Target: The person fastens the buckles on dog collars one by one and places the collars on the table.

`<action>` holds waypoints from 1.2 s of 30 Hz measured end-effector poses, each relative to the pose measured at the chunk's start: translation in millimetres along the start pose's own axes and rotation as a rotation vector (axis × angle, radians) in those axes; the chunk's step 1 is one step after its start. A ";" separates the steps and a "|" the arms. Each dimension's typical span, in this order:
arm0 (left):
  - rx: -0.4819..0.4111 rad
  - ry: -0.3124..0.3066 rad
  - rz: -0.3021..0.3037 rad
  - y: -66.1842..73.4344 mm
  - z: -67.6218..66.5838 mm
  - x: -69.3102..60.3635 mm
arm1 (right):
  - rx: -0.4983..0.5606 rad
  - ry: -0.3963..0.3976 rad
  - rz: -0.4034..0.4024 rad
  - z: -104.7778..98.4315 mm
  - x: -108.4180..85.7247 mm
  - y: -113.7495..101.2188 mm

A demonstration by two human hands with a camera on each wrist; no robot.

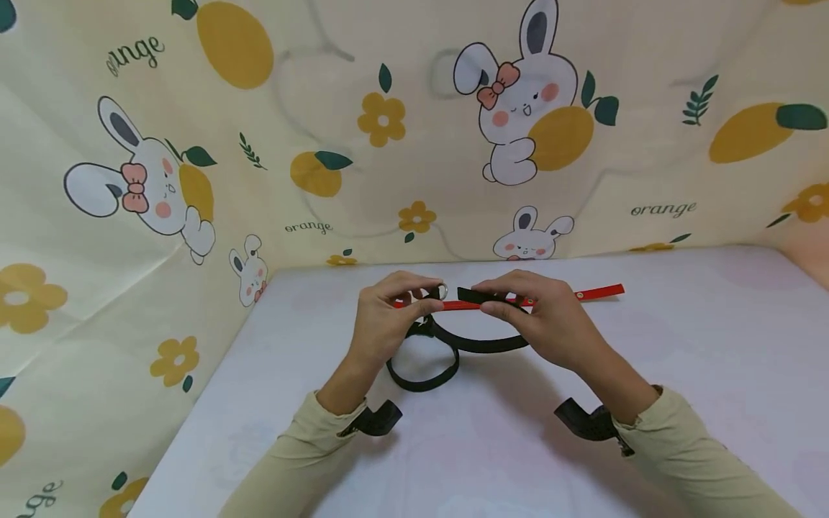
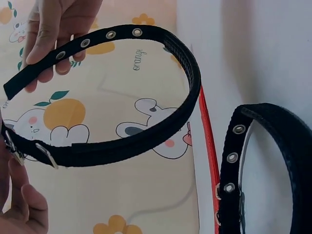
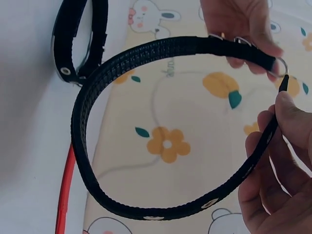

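Observation:
A black dog collar [image 1: 488,347] hangs in a wide loop between both hands. My left hand [image 1: 385,316] pinches its buckle end, where a metal ring [image 1: 443,291] sticks out. With thumb and fingers, my right hand [image 1: 550,316] holds the opposite end, a flat strap with metal eyelets [image 2: 111,35]. The strap's tip is close to the ring in the right wrist view; whether they touch I cannot tell. Metal buckle hardware [image 2: 47,155] shows by the left fingers in the left wrist view.
On the white table [image 1: 272,446] stands a second black collar [image 1: 424,388], closed into a ring. Behind the hands lies a red collar [image 1: 602,292], stretched sideways and partly hidden. A patterned cloth [image 1: 382,180] hangs at the back and left.

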State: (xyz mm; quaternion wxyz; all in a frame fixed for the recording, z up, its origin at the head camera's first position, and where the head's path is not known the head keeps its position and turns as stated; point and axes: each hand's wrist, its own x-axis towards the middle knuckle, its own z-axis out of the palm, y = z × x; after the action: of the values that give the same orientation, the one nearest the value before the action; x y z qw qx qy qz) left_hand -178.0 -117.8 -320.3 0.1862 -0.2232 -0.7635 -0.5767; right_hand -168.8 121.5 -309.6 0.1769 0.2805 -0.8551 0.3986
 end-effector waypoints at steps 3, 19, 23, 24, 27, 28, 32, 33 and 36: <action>-0.010 -0.018 0.012 1.2 2.6 -0.6 | 0.015 -0.003 -0.013 2.5 -0.5 0.0; -0.022 -0.042 0.015 3.2 13.6 -4.7 | 0.003 -0.043 -0.041 4.7 -3.2 -3.2; -0.031 -0.055 -0.017 9.2 13.6 -2.2 | 0.025 -0.010 -0.035 5.2 -3.0 -4.9; -0.034 -0.057 -0.027 11.1 14.2 -1.7 | 0.034 -0.001 -0.031 5.1 -3.5 -5.3; -0.051 -0.055 -0.076 15.3 17.0 -1.3 | 0.065 0.022 -0.016 5.4 -5.0 -6.2; -0.055 -0.051 -0.097 15.8 17.9 -1.7 | 0.074 0.022 -0.010 5.3 -5.4 -6.5; -0.098 -0.022 -0.173 15.1 19.8 -4.5 | 0.068 -0.014 0.039 2.0 -6.4 -6.8; -0.115 -0.008 -0.190 14.9 19.7 -5.1 | 0.049 -0.029 0.049 0.2 -5.8 -6.2; -0.160 0.049 -0.229 15.4 18.8 -7.3 | 0.008 -0.074 0.096 -5.7 -4.4 -4.1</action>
State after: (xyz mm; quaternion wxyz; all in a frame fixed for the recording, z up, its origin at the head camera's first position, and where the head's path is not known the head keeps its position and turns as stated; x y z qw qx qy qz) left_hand -163.9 -96.9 -317.0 0.1195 -0.1346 -0.7309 -0.6584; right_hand -162.4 125.3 -306.0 0.1246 0.2543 -0.8718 0.3997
